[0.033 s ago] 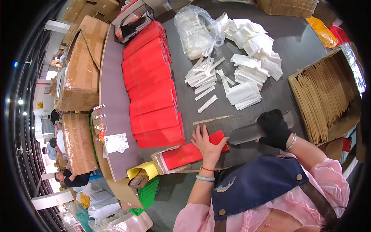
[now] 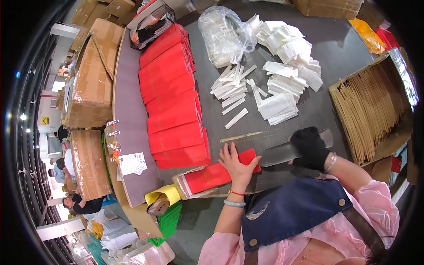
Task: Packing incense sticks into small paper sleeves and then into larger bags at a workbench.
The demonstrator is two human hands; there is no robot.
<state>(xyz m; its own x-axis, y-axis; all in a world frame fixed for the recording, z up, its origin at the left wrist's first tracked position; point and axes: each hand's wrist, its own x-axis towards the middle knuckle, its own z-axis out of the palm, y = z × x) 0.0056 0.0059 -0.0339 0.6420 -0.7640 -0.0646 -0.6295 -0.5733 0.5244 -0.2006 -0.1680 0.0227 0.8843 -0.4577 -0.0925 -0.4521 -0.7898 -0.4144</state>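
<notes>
A long red paper packet (image 2: 207,178) lies slanted along the table's near edge. My left hand (image 2: 239,167) lies on its right part, fingers spread. Just right of it is a long, flat grey strip (image 2: 274,154), glossy and see-through-looking; I cannot tell its exact kind. My right hand (image 2: 309,148), in a black glove with bare fingertips, is curled on this strip, its thumb at the near edge. The strip's left end reaches the packet's right end. Under the packet's left end, clear tape or film (image 2: 180,183) shows.
Stacked red packets (image 2: 176,106) fan out at left. White paper strips (image 2: 232,84), folded white papers (image 2: 278,108) and a clear plastic bag (image 2: 221,35) lie at the back. A carton of brown cardboard pieces (image 2: 371,110) stands right; a yellow holder (image 2: 165,194) sits front left.
My right hand and the grey strip have shifted slightly left, closer to the red packet. My left hand has stayed in place.
</notes>
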